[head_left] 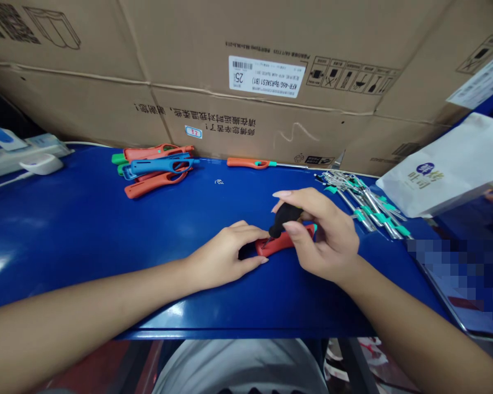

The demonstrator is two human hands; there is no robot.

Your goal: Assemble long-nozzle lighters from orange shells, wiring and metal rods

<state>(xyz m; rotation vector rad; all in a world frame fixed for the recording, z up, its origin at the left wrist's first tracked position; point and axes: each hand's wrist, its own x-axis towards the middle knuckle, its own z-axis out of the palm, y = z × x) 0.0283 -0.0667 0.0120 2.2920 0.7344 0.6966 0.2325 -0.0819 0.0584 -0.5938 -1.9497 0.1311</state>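
A red plastic lighter shell (280,243) lies on the blue table (86,230) near its front edge. My left hand (224,256) pinches the shell's left end between thumb and fingers and holds it down. My right hand (318,232) is wrapped round a short black-handled screwdriver (282,218), whose tip rests on the shell's left part. The shell's right end with a teal tip is partly hidden under my right hand.
A pile of red, blue and green lighter shells (156,167) lies at the back left. One assembled orange lighter (257,163) lies by the cardboard boxes (246,82). Several metal tubes with teal parts (363,202) lie at right, beside a white bag (447,169). A power strip (12,156) is far left.
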